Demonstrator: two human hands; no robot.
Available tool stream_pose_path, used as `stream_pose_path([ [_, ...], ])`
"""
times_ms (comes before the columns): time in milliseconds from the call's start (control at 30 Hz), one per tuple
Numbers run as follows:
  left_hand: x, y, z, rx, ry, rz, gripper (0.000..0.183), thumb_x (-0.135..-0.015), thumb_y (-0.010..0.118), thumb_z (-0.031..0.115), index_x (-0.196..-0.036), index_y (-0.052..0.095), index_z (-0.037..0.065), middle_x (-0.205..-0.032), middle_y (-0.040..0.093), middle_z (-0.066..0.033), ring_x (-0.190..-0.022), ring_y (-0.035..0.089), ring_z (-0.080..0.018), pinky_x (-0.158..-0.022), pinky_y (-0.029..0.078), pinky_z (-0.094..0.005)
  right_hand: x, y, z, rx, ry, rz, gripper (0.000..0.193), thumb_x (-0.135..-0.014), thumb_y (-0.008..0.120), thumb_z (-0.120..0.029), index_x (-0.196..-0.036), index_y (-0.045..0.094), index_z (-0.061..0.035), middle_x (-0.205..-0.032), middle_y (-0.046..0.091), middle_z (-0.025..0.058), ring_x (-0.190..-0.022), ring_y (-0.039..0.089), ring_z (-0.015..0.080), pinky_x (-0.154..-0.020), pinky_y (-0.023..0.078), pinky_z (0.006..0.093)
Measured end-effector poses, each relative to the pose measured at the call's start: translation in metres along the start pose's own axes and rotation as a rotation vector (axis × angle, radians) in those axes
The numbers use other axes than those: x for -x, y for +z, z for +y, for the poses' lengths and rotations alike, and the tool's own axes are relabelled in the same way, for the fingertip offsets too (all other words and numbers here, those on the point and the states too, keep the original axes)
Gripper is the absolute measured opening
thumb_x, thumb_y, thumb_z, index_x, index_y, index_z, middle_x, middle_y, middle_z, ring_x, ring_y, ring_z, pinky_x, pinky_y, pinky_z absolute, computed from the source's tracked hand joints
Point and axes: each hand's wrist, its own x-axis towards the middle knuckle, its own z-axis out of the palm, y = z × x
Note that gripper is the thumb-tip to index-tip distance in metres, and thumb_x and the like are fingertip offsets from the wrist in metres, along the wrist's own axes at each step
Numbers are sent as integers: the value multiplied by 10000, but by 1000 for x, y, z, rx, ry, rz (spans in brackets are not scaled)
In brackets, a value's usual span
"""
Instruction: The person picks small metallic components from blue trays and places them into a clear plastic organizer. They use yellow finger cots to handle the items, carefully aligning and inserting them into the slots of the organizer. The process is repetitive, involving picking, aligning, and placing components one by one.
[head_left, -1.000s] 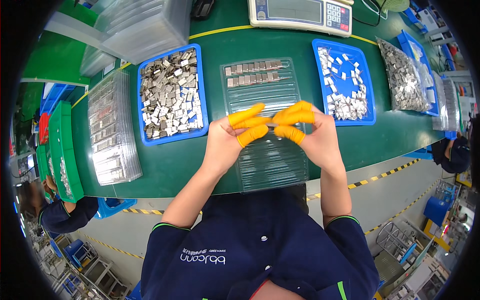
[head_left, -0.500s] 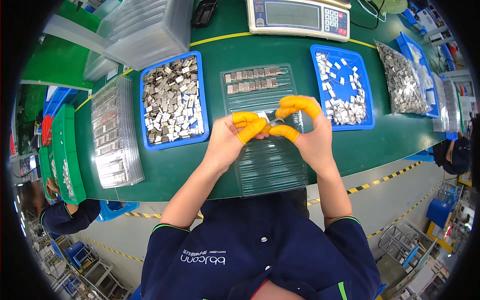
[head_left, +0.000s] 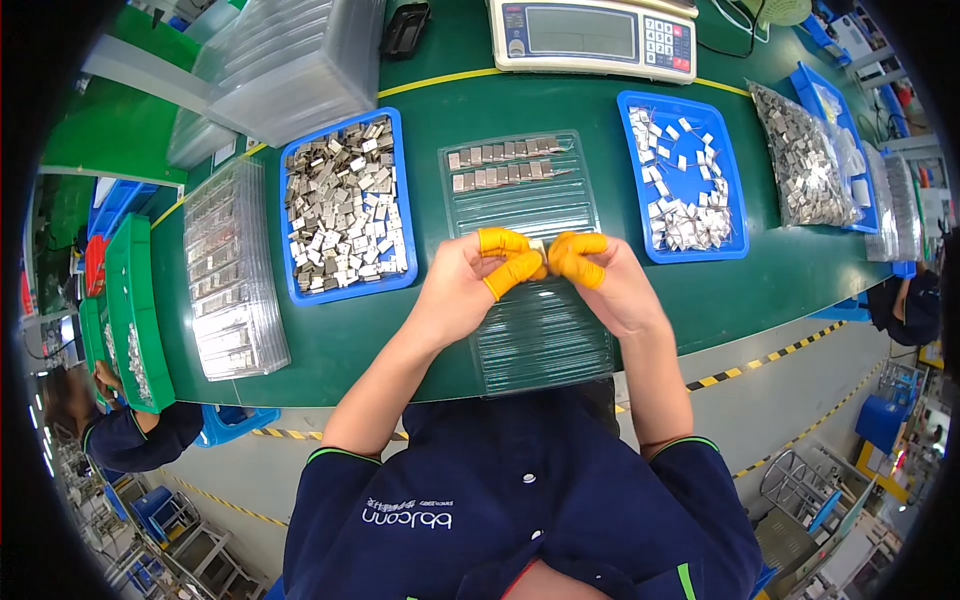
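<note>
Over the clear ribbed plastic tray (head_left: 543, 335), my two hands meet with yellow finger covers on thumbs and fingers. My left hand (head_left: 462, 285) pinches a small pale connector (head_left: 537, 246), mostly hidden by the fingertips. Against its other side, my right hand (head_left: 612, 285) is closed in a pinch, its fingertips touching or nearly touching the left ones. Whether the right fingers hold a separate small part is hidden. At the tray's far end lie two rows of small silvery connectors (head_left: 505, 165), some with thin leads sticking out at the right.
A blue bin (head_left: 408, 225) of loose metal shells stands left; another blue bin (head_left: 683, 255) of white pieces with leads stands right. Beyond are a scale (head_left: 580, 35), stacked clear trays (head_left: 235, 290) and a bag of parts (head_left: 805, 160). At far left, a co-worker's arm (head_left: 140, 420) shows near a green bin (head_left: 140, 330).
My right hand has closed in toward the left, its spread thumb and fingers now drawn together at the connector. The curved metallic bit seen between them is now hidden. My left hand stays nearly in place.
</note>
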Motion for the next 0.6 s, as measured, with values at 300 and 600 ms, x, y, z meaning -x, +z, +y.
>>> stream_pose_path([
  [300,11,-6,32,-823,419,-224,208,-719,701,24,-914,629,17,-921,621,-103,-948,565,-284,-805,476,-358,-4,4,-46,714,180,-349,151,-694,727,-17,-842,706,1,-776,646,37,-712,580,110,-674,457,244],
  [600,-11,-7,14,-704,379,37,196,-788,673,51,-968,610,6,-910,637,-70,-901,592,-194,-795,472,-311,-12,16,-65,884,-127,-87,196,-685,746,-35,-877,710,-39,-813,655,63,-741,593,125,-672,473,256],
])
